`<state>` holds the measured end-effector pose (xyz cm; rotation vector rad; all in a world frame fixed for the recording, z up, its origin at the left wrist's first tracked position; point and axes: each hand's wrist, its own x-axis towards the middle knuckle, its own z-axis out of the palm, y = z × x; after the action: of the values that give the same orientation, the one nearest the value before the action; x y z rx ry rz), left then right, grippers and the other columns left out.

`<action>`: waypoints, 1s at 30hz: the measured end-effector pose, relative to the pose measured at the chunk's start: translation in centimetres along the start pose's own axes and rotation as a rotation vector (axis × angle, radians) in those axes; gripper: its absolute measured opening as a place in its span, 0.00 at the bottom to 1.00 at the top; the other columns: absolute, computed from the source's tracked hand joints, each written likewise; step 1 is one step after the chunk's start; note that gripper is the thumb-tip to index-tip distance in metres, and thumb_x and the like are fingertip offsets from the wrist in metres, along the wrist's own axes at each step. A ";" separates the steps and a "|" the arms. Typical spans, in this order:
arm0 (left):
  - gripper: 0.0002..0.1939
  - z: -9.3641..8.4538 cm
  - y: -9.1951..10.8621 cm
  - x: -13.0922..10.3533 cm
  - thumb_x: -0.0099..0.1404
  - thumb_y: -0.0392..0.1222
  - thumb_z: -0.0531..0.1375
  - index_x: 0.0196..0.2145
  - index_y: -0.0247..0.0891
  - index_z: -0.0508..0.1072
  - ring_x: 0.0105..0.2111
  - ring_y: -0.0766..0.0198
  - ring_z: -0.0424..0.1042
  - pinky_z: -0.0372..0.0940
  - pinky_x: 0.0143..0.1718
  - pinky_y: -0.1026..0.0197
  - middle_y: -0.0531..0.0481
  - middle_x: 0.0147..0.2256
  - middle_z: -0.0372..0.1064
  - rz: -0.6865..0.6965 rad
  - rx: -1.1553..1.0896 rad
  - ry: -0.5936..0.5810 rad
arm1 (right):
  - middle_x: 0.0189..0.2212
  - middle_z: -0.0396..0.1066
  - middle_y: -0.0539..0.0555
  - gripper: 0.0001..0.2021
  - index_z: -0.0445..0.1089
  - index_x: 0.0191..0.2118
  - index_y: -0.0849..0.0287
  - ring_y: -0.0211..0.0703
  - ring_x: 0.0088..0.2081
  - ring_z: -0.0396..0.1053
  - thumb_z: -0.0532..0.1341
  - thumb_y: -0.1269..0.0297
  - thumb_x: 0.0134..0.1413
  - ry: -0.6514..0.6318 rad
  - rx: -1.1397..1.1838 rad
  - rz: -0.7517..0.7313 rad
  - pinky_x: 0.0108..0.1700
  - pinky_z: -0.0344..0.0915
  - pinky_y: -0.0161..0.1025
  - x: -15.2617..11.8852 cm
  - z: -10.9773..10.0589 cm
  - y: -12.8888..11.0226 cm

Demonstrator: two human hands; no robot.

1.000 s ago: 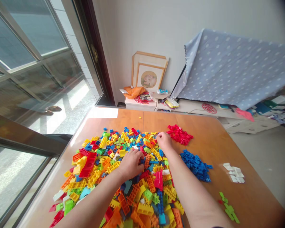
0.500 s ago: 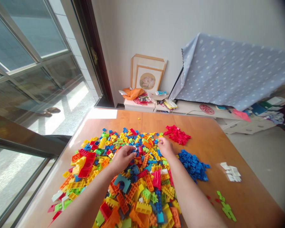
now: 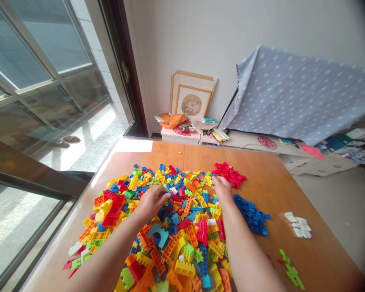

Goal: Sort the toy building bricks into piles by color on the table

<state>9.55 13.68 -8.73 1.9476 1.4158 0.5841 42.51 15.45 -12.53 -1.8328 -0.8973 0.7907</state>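
A wide heap of mixed coloured toy bricks (image 3: 182, 243) covers the middle and left of the wooden table. My left hand (image 3: 153, 200) is over the heap's upper middle, thumb and fingers close together; whatever is between them is too small to make out. At the heap's upper right edge is my right hand (image 3: 223, 188), its fingers pinched on something small and hidden. Just beyond it lies a red brick pile (image 3: 231, 175). A blue brick pile (image 3: 252, 215) sits to the right of my right forearm.
White pieces (image 3: 298, 225) and light green pieces (image 3: 290, 269) lie at the table's right. A white sheet (image 3: 134, 145) rests at the far left edge. Behind the table stands a low cabinet (image 3: 246, 140) with picture frames and a dotted cloth (image 3: 304, 93).
My right hand has moved right, towards the red pile. My left hand has shifted slightly left, away from a small white piece near its fingertips. The whole view has shifted slightly.
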 end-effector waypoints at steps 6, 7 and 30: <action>0.15 0.6 -0.2 0.0 0.66 0.54 0.60 0.42 0.41 0.70 0.31 0.63 0.67 0.62 0.34 0.61 0.53 0.31 0.67 -0.066 -0.164 0.007 | 0.43 0.77 0.60 0.23 0.75 0.51 0.55 0.55 0.43 0.73 0.58 0.47 0.56 0.267 -0.646 -0.018 0.44 0.65 0.45 -2.3 -7.7 2.0; 0.15 0.8 -0.2 0.0 0.66 0.54 0.60 0.44 0.41 0.71 0.30 0.63 0.66 0.61 0.33 0.62 0.54 0.30 0.67 -0.068 -0.184 0.007 | 0.44 0.76 0.60 0.22 0.75 0.51 0.53 0.55 0.44 0.73 0.58 0.47 0.57 0.278 -0.715 0.000 0.43 0.65 0.45 -2.9 -8.8 2.5; 0.13 1.4 0.2 -0.2 0.71 0.50 0.56 0.47 0.49 0.78 0.52 0.48 0.64 0.58 0.50 0.48 0.45 0.52 0.71 0.088 0.297 0.026 | 0.44 0.74 0.57 0.17 0.78 0.49 0.54 0.47 0.42 0.72 0.57 0.57 0.61 0.019 -0.687 -0.224 0.44 0.65 0.39 -0.7 -1.5 0.4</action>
<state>10.56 13.15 -9.51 2.2508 1.5082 0.4599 43.47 14.09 -12.19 -2.2519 -1.4565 0.3338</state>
